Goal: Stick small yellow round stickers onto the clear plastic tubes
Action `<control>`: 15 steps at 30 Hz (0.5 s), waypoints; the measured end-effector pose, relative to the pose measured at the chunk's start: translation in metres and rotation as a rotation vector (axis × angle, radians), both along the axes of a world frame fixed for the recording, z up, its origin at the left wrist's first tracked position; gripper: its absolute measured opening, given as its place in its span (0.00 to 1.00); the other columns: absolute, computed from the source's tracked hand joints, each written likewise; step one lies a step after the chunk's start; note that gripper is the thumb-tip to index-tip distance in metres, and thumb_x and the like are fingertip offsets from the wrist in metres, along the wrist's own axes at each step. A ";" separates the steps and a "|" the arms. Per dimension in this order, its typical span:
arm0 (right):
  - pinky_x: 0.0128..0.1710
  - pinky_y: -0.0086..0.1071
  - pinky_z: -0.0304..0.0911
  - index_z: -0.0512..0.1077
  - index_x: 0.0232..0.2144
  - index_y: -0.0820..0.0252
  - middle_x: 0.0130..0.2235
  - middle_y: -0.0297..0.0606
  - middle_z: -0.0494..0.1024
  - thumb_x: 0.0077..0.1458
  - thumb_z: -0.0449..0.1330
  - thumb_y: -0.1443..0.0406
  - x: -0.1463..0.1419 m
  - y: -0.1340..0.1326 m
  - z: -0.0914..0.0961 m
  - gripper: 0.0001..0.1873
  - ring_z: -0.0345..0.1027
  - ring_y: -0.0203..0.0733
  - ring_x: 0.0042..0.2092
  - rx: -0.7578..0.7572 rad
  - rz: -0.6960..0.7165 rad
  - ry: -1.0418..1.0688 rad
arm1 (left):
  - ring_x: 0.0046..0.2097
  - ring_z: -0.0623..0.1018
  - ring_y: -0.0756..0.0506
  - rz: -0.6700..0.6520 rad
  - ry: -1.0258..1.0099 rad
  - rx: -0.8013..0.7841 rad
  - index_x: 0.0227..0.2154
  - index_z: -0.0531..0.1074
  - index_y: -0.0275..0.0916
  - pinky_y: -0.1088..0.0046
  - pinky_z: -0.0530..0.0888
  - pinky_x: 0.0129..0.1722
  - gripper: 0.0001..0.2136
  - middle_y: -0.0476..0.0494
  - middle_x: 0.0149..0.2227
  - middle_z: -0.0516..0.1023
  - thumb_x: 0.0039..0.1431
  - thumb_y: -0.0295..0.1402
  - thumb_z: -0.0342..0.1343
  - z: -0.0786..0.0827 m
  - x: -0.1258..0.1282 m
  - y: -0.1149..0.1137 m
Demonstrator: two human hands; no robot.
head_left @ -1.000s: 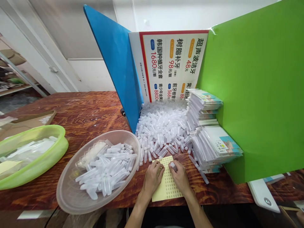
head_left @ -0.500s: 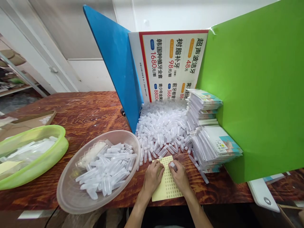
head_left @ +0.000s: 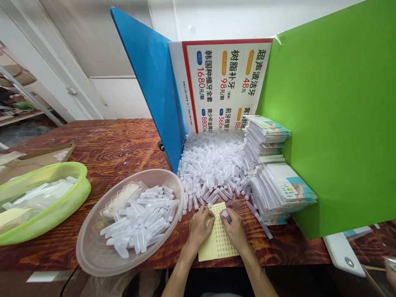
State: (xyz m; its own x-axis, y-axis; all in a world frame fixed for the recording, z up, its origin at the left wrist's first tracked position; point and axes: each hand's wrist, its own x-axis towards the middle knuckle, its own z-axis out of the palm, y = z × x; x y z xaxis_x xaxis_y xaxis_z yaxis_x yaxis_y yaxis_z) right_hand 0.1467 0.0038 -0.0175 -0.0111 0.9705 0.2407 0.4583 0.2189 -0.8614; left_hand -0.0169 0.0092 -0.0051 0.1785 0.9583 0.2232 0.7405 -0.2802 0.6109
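A yellow sheet of small printed stickers (head_left: 221, 243) lies on the table between my hands. My left hand (head_left: 199, 227) rests over its left edge with the fingers curled in; whatever they may pinch is hidden. Closed around a small translucent white plastic tube is my right hand (head_left: 235, 231), above the sheet's right side. Only the capped end of that tube (head_left: 225, 214) shows near the thumb. Just beyond both hands spreads a heap of similar tubes (head_left: 213, 165).
A translucent basin (head_left: 83, 247) of filled-looking tubes stands left, a green basin (head_left: 82, 181) farther left. Stacked printed packets (head_left: 269, 185) lean by the green panel (head_left: 334, 123). A blue panel (head_left: 148, 74) and a printed price board (head_left: 213, 86) enclose the heap. Another person's hand (head_left: 390, 270) shows far right.
My left thumb and fingers have shifted slightly on the sheet. My right hand keeps its hold on the tube. Another person's hand has come in at the right edge.
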 end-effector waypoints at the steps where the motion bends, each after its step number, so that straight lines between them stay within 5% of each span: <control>1: 0.32 0.30 0.58 0.71 0.30 0.58 0.29 0.35 0.73 0.62 0.53 0.62 0.000 0.000 0.000 0.11 0.66 0.41 0.32 0.001 -0.001 -0.001 | 0.39 0.78 0.42 0.003 0.007 -0.001 0.33 0.69 0.42 0.68 0.72 0.36 0.03 0.45 0.38 0.74 0.61 0.29 0.52 0.000 0.001 0.000; 8: 0.32 0.30 0.57 0.69 0.29 0.58 0.29 0.33 0.71 0.63 0.53 0.62 0.000 0.001 -0.004 0.11 0.65 0.40 0.31 -0.009 0.009 0.005 | 0.41 0.76 0.40 0.022 0.063 0.042 0.32 0.67 0.42 0.63 0.72 0.38 0.05 0.43 0.37 0.73 0.63 0.28 0.48 -0.008 0.005 -0.001; 15: 0.33 0.30 0.57 0.69 0.30 0.59 0.29 0.33 0.71 0.61 0.54 0.64 0.001 0.001 -0.007 0.08 0.66 0.41 0.32 -0.022 0.013 0.015 | 0.43 0.75 0.42 -0.006 -0.229 -0.074 0.33 0.65 0.41 0.62 0.73 0.44 0.06 0.42 0.41 0.71 0.66 0.32 0.46 -0.003 -0.003 -0.007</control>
